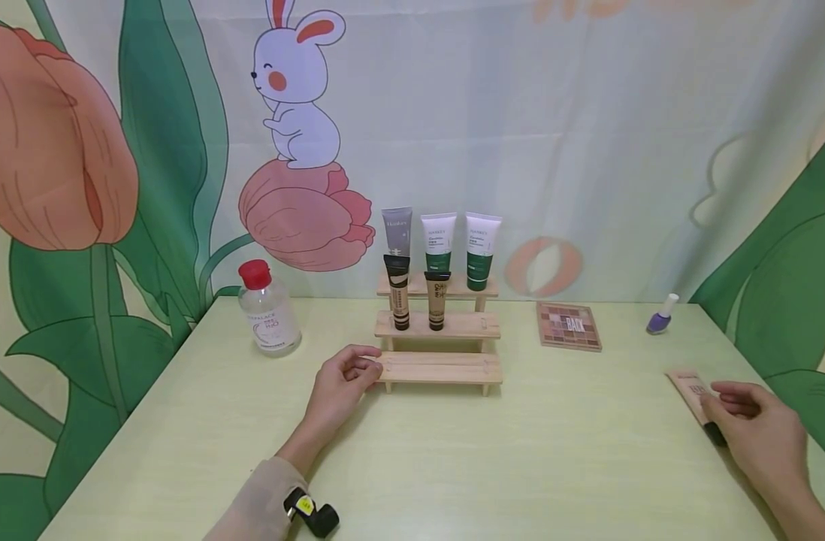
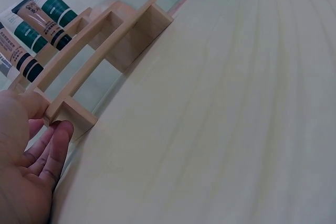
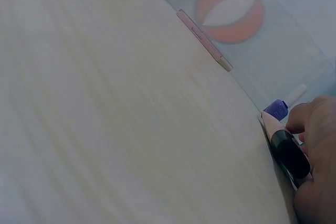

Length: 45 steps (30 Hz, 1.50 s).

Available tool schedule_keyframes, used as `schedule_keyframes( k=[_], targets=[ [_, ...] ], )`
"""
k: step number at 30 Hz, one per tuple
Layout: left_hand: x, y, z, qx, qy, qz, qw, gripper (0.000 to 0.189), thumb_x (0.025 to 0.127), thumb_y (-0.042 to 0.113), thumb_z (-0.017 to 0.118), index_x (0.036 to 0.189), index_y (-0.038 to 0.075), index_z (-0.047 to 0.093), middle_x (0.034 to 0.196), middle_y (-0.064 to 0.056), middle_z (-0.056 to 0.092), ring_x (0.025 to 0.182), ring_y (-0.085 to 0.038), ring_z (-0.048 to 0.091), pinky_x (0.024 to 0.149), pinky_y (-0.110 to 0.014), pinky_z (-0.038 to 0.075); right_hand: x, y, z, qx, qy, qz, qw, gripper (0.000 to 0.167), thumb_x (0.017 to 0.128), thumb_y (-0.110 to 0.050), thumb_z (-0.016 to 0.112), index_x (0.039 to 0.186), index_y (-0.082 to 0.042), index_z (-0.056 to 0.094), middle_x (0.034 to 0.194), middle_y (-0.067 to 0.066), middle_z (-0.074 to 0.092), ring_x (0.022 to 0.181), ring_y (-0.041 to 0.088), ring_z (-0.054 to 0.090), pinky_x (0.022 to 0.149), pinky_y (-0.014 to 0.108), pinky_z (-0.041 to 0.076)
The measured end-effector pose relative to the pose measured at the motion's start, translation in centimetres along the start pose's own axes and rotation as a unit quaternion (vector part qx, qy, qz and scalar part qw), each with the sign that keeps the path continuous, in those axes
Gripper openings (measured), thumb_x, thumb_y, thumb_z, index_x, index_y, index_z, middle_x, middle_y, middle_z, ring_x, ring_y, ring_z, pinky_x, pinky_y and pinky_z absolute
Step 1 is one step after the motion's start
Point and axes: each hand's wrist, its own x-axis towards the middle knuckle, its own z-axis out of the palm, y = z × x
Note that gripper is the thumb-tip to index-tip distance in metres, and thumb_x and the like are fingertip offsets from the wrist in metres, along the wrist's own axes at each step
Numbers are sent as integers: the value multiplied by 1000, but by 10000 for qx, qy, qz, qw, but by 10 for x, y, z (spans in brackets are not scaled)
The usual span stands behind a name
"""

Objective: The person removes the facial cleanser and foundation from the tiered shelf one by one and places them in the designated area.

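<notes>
A small stepped wooden rack [image 1: 446,368] stands on the table. My left hand [image 1: 342,385] pinches the left end of its lowest shelf between thumb and fingers, seen close in the left wrist view. Two beige tubes with black caps, a striped one [image 1: 400,300] and a plainer one [image 1: 436,304], stand on the middle shelf. A grey tube [image 1: 397,229] and two white-and-green tubes [image 1: 439,240] are on the top shelf. At the right, my right hand [image 1: 764,436] grips a beige tube [image 1: 690,391] lying on the table, its black cap [image 3: 291,153] toward me.
A clear bottle with a red cap [image 1: 270,319] stands left of the rack. To the rack's right lie an eyeshadow palette [image 1: 568,327] and, farther over, a purple nail polish bottle [image 1: 659,319]. A printed curtain [image 1: 453,113] hangs behind the table.
</notes>
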Motion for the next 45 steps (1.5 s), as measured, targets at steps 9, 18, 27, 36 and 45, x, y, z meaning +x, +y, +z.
schedule_keyframes(
  k=[9,18,27,36,45],
  targets=[
    [0,2,3,18,-11,28,10000,21,105,9,78,126,8,77,102,-11,75,88,-19,70,78,-24,64,-5,-6,-2,341,333,100,9988,48,106,-27,76,147,-2,67,124,12,71,84,-16,47,68,2,42],
    [-2,3,0,45,67,119,9999,21,105,10,78,126,8,78,103,-12,76,86,-17,70,78,-24,63,-11,-38,5,2346,623,-958,9654,56,96,0,85,149,-9,68,125,-16,74,110,-2,71,92,6,54],
    [1,-1,0,-172,-31,136,9998,22,105,7,77,127,5,77,105,-15,76,90,-19,73,83,-27,67,-24,-89,27,3208,-329,-1814,9290,59,95,13,80,150,2,63,133,-5,73,118,6,72,97,12,58],
    [1,0,1,-152,-63,120,9998,21,105,6,77,126,5,77,105,-15,75,90,-19,73,84,-29,67,-33,-150,55,3316,-713,-2279,9127,58,98,10,78,152,0,60,136,3,67,122,12,69,99,14,58],
    [0,0,0,-79,-27,137,9999,21,105,7,77,126,6,77,103,-13,75,87,-18,72,80,-27,66,-35,-198,85,3731,-1127,-2616,8830,54,98,9,79,149,0,62,135,12,70,120,21,73,100,21,61]
  ],
)
